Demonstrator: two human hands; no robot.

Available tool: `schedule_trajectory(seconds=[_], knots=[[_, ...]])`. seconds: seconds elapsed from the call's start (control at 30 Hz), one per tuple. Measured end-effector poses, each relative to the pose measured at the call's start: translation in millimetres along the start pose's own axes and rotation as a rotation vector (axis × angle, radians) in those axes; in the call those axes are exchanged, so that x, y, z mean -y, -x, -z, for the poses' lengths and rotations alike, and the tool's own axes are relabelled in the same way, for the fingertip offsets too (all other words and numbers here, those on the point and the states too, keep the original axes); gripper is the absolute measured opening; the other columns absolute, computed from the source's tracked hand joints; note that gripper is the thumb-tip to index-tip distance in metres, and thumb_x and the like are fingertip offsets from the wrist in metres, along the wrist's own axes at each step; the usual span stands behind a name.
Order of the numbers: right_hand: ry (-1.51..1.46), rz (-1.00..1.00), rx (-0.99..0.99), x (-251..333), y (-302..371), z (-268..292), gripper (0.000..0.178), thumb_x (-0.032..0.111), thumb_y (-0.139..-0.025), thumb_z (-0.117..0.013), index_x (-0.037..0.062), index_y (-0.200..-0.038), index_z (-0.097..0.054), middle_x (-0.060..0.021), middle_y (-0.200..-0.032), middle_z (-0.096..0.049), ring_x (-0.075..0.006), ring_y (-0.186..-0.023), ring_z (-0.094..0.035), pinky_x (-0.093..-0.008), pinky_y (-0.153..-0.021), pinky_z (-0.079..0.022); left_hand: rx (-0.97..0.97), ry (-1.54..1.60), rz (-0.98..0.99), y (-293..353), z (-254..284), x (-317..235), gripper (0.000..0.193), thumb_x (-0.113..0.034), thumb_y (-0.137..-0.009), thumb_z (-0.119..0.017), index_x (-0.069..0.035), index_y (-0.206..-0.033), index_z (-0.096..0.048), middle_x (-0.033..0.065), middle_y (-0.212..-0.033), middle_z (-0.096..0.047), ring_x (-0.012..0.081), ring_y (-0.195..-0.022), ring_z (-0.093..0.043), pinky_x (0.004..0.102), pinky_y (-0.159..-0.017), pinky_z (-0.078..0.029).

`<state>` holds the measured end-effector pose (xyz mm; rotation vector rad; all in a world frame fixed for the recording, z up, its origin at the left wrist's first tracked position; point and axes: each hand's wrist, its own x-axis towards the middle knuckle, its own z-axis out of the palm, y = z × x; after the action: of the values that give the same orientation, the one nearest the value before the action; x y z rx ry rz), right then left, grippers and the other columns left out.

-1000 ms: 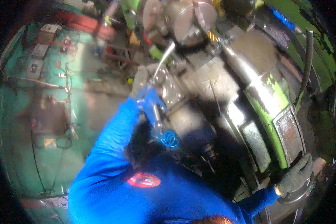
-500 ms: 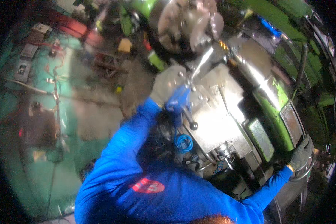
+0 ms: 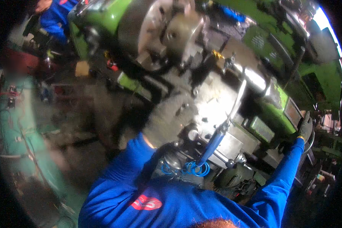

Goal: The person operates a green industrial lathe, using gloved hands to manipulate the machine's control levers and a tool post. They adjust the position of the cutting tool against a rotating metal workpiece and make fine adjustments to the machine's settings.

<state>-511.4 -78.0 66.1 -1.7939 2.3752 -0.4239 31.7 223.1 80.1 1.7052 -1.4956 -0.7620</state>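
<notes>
My right hand [image 3: 304, 126], in a dark grey glove, grips the rim of a handwheel [image 3: 312, 141] at the end of the green lathe tailstock [image 3: 279, 102]. My left hand [image 3: 167, 118] is a grey-gloved blur beyond the blue cuff, left of the tool post [image 3: 193, 133]; its fingers cannot be made out. Right of it, a blue air blow gun [image 3: 213, 144] with a slim metal nozzle leans over the carriage [image 3: 228, 146], nozzle toward the tailstock. Its coiled blue hose [image 3: 198, 169] hangs before my chest. Ahead, a big round chuck [image 3: 150, 36] carries a metal workpiece [image 3: 182, 32].
Green machine housing [image 3: 102, 17] rises at the back left, and a person's blue sleeve [image 3: 57, 19] shows beyond it. A drill-like yellow bit [image 3: 217, 54] points from the tailstock toward the chuck. Green floor [image 3: 38, 152] lies at left. A yellowish block [image 3: 82, 68] sits near the housing.
The view has turned, bringing the chuck and another person's sleeve further in. The blow gun now lies right of my left hand, its nozzle swung rightward. My right hand stays at the handwheel.
</notes>
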Motion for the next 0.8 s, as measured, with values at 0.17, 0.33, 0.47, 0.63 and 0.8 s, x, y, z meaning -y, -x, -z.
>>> schedule_trajectory(seconds=[0.17, 0.33, 0.47, 0.63, 0.8], knots=[[0.101, 0.363, -0.278, -106.7, -59.6, -33.3, 0.060, 0.052, -0.100, -0.043, -0.0001, -0.122, -0.063, -0.0244, -0.120, -0.065, -0.0396, -0.113, -0.059, -0.0413, -0.099, -0.043, 0.171, 0.309, 0.201, -62.7, 8.2, 34.8, 0.037, -0.022, -0.096, -0.060, -0.001, -0.127, -0.057, 0.0139, -0.124, -0.063, 0.0229, -0.115, -0.061, 0.0360, -0.099, -0.048], [0.046, 0.118, -0.248, -60.4, -28.4, -20.0, 0.052, 0.044, -0.101, -0.047, 0.0002, -0.123, -0.064, -0.0233, -0.120, -0.066, -0.0367, -0.111, -0.061, -0.0389, -0.097, -0.045, 0.426, 0.657, 0.075, -143.4, -19.8, 88.9, 0.054, -0.017, -0.101, -0.053, 0.001, -0.148, -0.035, 0.0143, -0.153, -0.040, 0.0225, -0.138, -0.044, 0.0336, -0.113, -0.038], [-0.121, 0.031, -0.189, -54.3, -20.8, -16.9, 0.050, 0.042, -0.101, -0.049, 0.0002, -0.124, -0.064, -0.0212, -0.122, -0.066, -0.0320, -0.108, -0.063, -0.0370, -0.095, -0.046, 0.381, 0.592, 0.143, -197.8, -60.4, 105.8, 0.041, -0.029, -0.102, -0.055, -0.004, -0.135, -0.052, 0.0114, -0.132, -0.057, 0.0185, -0.119, -0.056, 0.0329, -0.103, -0.046], [-0.210, -0.019, -0.233, -65.7, -17.0, -19.0, 0.050, 0.040, -0.101, -0.052, 0.0002, -0.130, -0.061, -0.0163, -0.125, -0.066, -0.0243, -0.107, -0.062, -0.0347, -0.096, -0.046, 0.370, 1.300, 0.672, -228.2, -95.4, 98.1, 0.031, -0.041, -0.101, -0.055, -0.013, -0.106, -0.067, -0.0002, -0.093, -0.065, 0.0076, -0.080, -0.061, 0.0255, -0.064, -0.050], [-0.222, -0.006, -0.229, -58.6, -13.6, -20.6, 0.046, 0.034, -0.101, -0.051, 0.0018, -0.133, -0.060, -0.0162, -0.131, -0.063, -0.0226, -0.112, -0.061, -0.0329, -0.098, -0.046, 0.181, 0.982, 0.249, -241.0, -137.1, 149.2, 0.029, -0.038, -0.101, -0.055, -0.012, -0.107, -0.066, -0.0005, -0.089, -0.066, 0.0084, -0.076, -0.061, 0.0252, -0.061, -0.050]])
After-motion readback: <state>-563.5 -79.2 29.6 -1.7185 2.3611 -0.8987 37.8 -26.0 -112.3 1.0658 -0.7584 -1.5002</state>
